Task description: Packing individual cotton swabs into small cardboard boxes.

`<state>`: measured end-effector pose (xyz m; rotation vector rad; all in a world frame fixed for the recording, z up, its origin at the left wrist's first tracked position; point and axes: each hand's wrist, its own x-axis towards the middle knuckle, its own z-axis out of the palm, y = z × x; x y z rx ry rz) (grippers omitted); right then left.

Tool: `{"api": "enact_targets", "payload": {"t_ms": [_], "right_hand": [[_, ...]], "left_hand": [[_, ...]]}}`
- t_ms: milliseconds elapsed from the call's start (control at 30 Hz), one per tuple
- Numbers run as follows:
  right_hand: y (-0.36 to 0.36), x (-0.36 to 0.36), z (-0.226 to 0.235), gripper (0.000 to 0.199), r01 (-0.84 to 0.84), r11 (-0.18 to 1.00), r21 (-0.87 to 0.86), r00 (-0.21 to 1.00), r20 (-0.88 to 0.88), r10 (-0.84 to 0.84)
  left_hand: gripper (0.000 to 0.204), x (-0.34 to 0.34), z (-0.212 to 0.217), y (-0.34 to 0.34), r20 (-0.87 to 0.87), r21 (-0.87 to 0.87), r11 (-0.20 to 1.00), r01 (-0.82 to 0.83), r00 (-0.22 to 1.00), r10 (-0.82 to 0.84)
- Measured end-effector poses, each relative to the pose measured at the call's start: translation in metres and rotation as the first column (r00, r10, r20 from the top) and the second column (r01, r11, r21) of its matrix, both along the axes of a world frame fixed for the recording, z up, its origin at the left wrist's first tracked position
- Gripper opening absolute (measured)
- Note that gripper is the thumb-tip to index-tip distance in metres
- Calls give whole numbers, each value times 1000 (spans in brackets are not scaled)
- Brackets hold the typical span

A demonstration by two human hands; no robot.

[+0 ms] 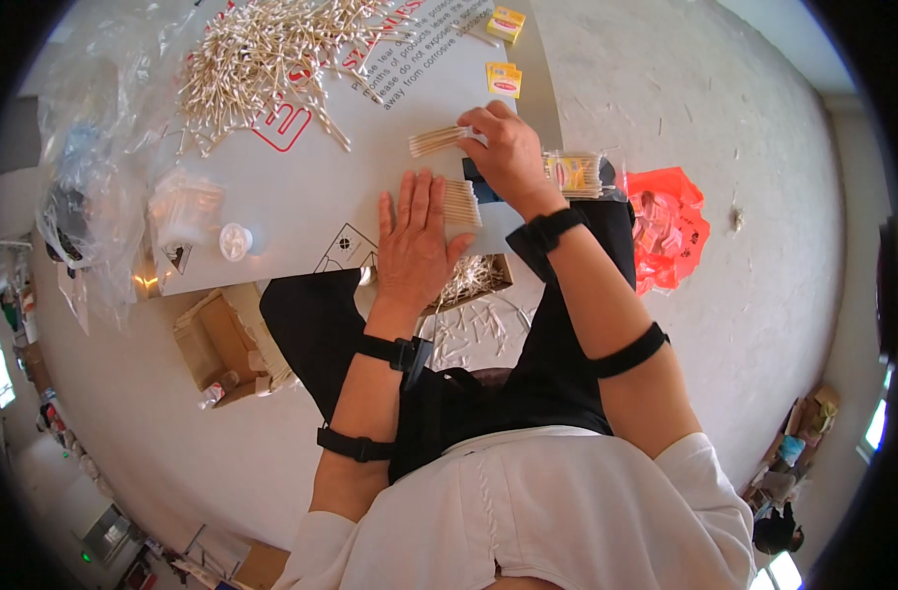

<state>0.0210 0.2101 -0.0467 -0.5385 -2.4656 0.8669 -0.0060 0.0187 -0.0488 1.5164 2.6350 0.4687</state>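
your right hand [508,147] pinches a slim bundle of wooden-stemmed cotton swabs [439,141] above the grey cardboard sheet [301,206]. your left hand [415,236] lies flat, fingers spread, grasping nothing, pressing against a second swab bundle [461,203]. a loose heap of swabs [262,54] sprawls beyond; an orange plastic bag [670,226] sits on the pale speckled floor [764,197].

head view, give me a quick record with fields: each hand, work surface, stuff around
left hand: flat, palm down, beside a neat row of cotton swabs
right hand: pinching a swab bundle
surface: grey printed board
loose swab pile: far left of board
packed swab box: right of right hand
red bag: on floor, right
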Motion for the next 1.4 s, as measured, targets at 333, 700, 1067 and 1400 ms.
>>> {"api": "enact_targets", "payload": {"t_ms": [333, 700, 1067, 1400], "right_hand": [[-32, 67, 9, 54, -182, 983, -38, 978, 100, 185], [-35, 70, 7, 48, -140, 989, -37, 989, 44, 142], [-56, 85, 4, 55, -35, 997, 74, 998, 45, 32], [-35, 74, 3, 49, -88, 977, 195, 995, 55, 79]], "left_hand": [[80, -2, 2, 1, 21, -12, 1000, 20, 1000, -19], [81, -2, -1, 0, 26, -47, 999, 18, 1000, -17], [84, 3, 2, 2, 53, -33, 999, -10, 999, 12], [84, 14, 0, 14, 35, -49, 997, -58, 998, 60]]}}
